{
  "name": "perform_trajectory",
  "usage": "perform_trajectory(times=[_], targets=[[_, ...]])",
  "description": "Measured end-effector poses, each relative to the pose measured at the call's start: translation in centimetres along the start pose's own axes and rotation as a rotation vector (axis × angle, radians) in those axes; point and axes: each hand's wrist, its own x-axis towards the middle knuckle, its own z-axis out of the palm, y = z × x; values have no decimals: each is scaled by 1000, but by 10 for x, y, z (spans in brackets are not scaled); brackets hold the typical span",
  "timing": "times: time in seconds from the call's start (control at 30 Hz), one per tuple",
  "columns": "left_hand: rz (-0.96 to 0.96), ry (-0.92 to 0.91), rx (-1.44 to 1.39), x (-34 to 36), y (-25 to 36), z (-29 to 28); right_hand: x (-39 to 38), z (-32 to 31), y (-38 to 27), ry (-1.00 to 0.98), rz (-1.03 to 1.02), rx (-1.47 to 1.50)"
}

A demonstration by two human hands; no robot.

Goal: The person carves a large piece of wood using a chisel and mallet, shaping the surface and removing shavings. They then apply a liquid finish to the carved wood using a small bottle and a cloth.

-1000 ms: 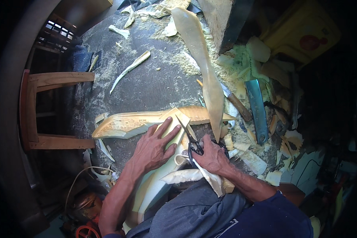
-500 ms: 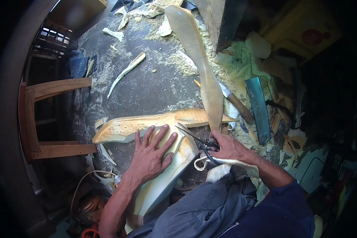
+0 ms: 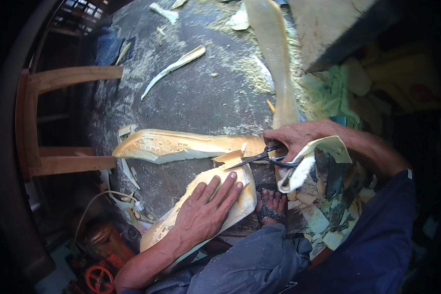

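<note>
My left hand [image 3: 203, 210] lies flat, fingers stretched, on a pale, thick foam-like piece [image 3: 242, 198] by my leg. My right hand [image 3: 299, 134] grips a pair of black-handled scissors [image 3: 265, 157], whose blades point left over the piece's upper end, by a small raised flap [image 3: 229, 158]. A curled off-white strip [image 3: 323, 149] hangs at my right hand and wrist. Just beyond lies a second long, carved tan-and-white piece [image 3: 169, 143] on the dark floor. A long, flat, tan blade-shaped piece [image 3: 274, 44] runs away from my right hand, its near end hidden behind that hand.
A wooden frame [image 3: 78, 73] stands at the left. Offcuts, such as a curved strip [image 3: 174, 68], and pale dust are scattered about. At the upper right is a large block [image 3: 323, 29]. My foot [image 3: 272, 208] in a black-strapped sandal is close to the scissors. An orange machine [image 3: 108, 242] sits lower left.
The foam-like piece under my left hand has turned its tan face up and shifted from the second piece. My right hand has risen with the scissors, its forearm now coming from the right.
</note>
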Motion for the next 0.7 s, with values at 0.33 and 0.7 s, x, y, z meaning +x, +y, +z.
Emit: perform_trajectory(times=[0.33, 0.7], targets=[[57, -37, -102, -11, -2, 0, 4, -24, -16, -144, 35, -95], [190, -33, 9, -24, 4, 6, 28, -11, -3, -282, -118, -15]])
